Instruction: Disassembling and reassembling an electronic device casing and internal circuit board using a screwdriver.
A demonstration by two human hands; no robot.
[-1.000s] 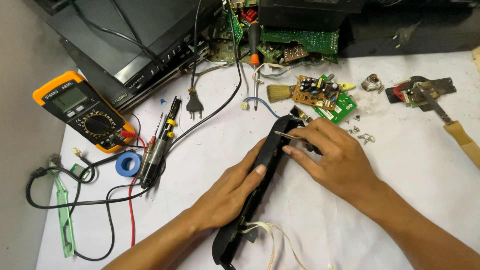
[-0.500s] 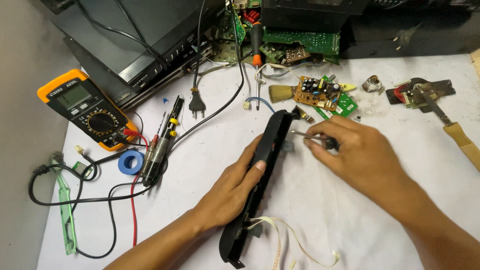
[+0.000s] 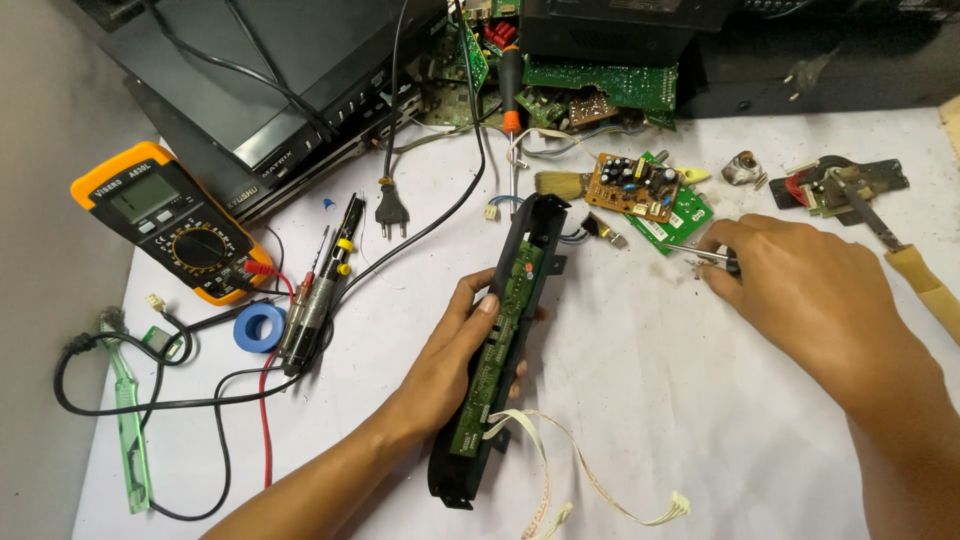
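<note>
Left hand [image 3: 455, 375], fingers clamped on a long black panel [image 3: 500, 340], now tilts it up off the white table [image 3: 650, 400], exposing its green circuit strip. Right hand [image 3: 800, 300] has withdrawn rightward, fingers pinching a small screwdriver [image 3: 712, 256] near the loose boards [image 3: 645, 195].

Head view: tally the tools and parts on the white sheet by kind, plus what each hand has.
Multimeter: 1
Tape roll, blue: 1
Soldering iron: 1
Brush: 1
Toothbrush, green: 1
Loose circuit boards: 2, brown and green
Black panel with green board: 1, held by left hand
Small metal tool: 1, held by right hand
Total: 9
</note>
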